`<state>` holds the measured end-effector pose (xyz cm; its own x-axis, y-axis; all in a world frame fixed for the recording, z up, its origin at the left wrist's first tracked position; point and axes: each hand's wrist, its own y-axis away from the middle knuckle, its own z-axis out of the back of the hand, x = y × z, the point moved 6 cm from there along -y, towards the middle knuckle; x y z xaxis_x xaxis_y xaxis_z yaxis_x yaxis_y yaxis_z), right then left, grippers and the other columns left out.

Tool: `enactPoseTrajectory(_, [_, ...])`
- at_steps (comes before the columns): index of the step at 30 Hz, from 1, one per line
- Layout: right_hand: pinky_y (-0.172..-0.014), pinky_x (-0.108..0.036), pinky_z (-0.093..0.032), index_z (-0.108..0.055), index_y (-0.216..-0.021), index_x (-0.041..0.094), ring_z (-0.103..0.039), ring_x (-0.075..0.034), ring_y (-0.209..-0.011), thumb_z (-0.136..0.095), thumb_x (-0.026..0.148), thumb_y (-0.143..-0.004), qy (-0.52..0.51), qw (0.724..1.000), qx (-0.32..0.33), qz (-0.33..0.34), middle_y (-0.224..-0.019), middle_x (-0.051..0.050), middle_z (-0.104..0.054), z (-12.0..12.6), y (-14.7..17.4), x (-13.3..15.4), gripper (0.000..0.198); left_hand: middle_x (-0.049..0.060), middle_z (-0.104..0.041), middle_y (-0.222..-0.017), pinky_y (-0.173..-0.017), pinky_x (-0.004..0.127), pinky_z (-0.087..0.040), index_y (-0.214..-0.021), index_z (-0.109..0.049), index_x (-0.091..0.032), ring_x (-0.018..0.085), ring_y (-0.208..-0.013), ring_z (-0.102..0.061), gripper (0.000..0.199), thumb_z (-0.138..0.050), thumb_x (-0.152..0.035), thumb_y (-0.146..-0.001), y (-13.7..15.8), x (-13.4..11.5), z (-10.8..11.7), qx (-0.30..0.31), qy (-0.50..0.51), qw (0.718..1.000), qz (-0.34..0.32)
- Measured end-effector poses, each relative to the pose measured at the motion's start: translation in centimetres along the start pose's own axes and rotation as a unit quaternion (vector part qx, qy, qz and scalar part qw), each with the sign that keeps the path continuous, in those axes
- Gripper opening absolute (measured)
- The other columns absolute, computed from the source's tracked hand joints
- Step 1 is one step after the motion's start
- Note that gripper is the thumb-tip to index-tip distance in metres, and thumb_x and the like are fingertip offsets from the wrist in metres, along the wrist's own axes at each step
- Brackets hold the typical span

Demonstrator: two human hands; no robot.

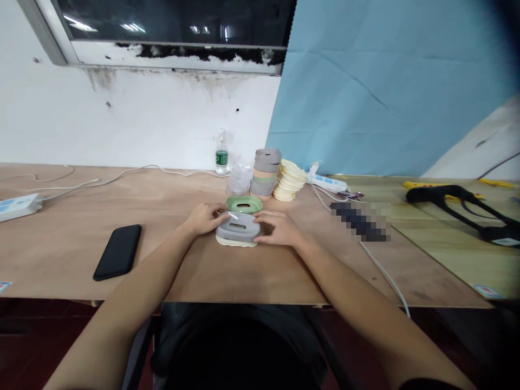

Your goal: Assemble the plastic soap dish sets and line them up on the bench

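Note:
Both of my hands are at a grey oval plastic dish (236, 224) with a slot in its middle, at the centre of the table. My left hand (206, 218) grips its upper left edge, the thumb lying along the rim. On the other side my right hand (278, 228) holds the right edge between thumb and fingers. A cream wavy-edged piece (235, 243) shows beneath the dish's near edge. Just behind lies a green oval dish (244, 204), also slotted, near my left fingertips.
Behind stand clear plastic pieces (239, 176), a stack of grey, peach and green dishes (266, 173), cream pieces (289, 180) and a water bottle (221, 154). A black phone (117, 252) lies left; power strips (330, 183) and a black strap-like frame (459, 203) are about.

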<state>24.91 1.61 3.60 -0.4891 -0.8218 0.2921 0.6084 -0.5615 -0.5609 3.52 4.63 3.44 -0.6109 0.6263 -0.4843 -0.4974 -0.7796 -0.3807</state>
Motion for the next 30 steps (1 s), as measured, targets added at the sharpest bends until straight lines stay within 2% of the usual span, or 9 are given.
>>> enactPoseTrajectory(4, [-0.071, -0.033, -0.053, -0.068, -0.086, 0.02, -0.066, -0.022, -0.079, -0.076, 0.062, -0.058, 0.003, 0.999, 0.03, -0.013, -0.089, -0.007, -0.07, -0.2, 0.0, -0.2, 0.051, 0.005, -0.072, -0.097, -0.074, 0.028, -0.049, -0.106, -0.068, -0.02, 0.018, -0.079, -0.065, 0.043, -0.052, -0.054, -0.084, -0.2, -0.3, -0.4, 0.018, -0.009, 1.0, -0.004])
enactPoseTrajectory(9, [-0.072, -0.032, -0.052, -0.066, -0.091, 0.017, -0.065, -0.021, -0.08, -0.076, 0.064, -0.058, 0.005, 0.999, 0.034, -0.008, -0.09, -0.009, -0.068, -0.7, -0.1, -0.1, 0.058, 0.004, -0.072, -0.096, -0.073, 0.026, -0.048, -0.105, -0.067, -0.019, 0.017, -0.079, -0.064, 0.047, -0.061, -0.056, -0.076, -0.2, 0.5, -0.5, 0.052, 0.046, 0.997, 0.031])
enactPoseTrajectory(12, [-0.074, -0.033, -0.052, -0.066, -0.093, 0.017, -0.064, -0.022, -0.082, -0.074, 0.065, -0.059, 0.016, 0.999, 0.032, 0.01, -0.091, -0.009, -0.067, -0.9, -0.1, 0.1, 0.059, 0.004, -0.071, -0.094, -0.069, 0.026, -0.047, -0.112, -0.064, -0.021, 0.018, -0.078, -0.064, 0.055, -0.064, -0.058, -0.072, -0.1, 0.9, -0.5, 0.083, 0.027, 0.995, 0.045])
enactPoseTrajectory(17, [-0.074, -0.032, -0.051, -0.066, -0.09, 0.018, -0.062, -0.02, -0.084, -0.071, 0.066, -0.063, 0.035, 0.998, 0.026, 0.044, -0.095, -0.009, -0.065, -1.0, 0.1, 0.2, 0.055, 0.005, -0.069, -0.097, -0.068, 0.027, -0.045, -0.124, -0.057, -0.021, 0.019, -0.08, -0.063, 0.067, -0.061, -0.062, -0.072, 0.0, 1.3, -0.4, 0.1, -0.012, 0.993, 0.065])
enactPoseTrajectory(21, [-0.075, -0.033, -0.051, -0.066, -0.091, 0.018, -0.061, -0.022, -0.09, -0.068, 0.058, -0.072, 0.078, 0.994, 0.018, 0.077, -0.105, -0.012, -0.061, -1.3, 0.3, 0.6, 0.045, 0.007, -0.068, -0.103, -0.071, 0.028, -0.045, -0.12, -0.06, -0.02, 0.02, -0.082, -0.063, 0.059, -0.053, -0.061, -0.079, 0.1, 0.9, -0.6, 0.101, -0.006, 0.994, 0.04])
enactPoseTrajectory(24, [-0.073, -0.031, -0.051, -0.064, -0.095, 0.018, -0.06, -0.02, -0.087, -0.063, 0.046, -0.082, 0.089, 0.991, 0.034, 0.092, -0.102, -0.012, -0.061, -2.1, 0.2, 0.9, 0.031, 0.008, -0.067, -0.109, -0.075, 0.029, -0.045, -0.118, -0.062, -0.02, 0.021, -0.088, -0.062, 0.054, -0.049, -0.06, -0.083, 0.1, 0.6, -0.5, 0.091, -0.002, 0.996, 0.019])
enactPoseTrajectory(30, [-0.072, -0.03, -0.05, -0.063, -0.092, 0.018, -0.06, -0.018, -0.082, -0.06, 0.044, -0.084, 0.088, 0.992, 0.035, 0.088, -0.096, -0.01, -0.063, -2.7, 0.1, 0.9, 0.027, 0.007, -0.068, -0.109, -0.079, 0.031, -0.045, -0.116, -0.064, -0.021, 0.023, -0.092, -0.063, 0.052, -0.047, -0.059, -0.085, 0.0, 1.1, -0.7, 0.081, 0.009, 0.996, 0.022])
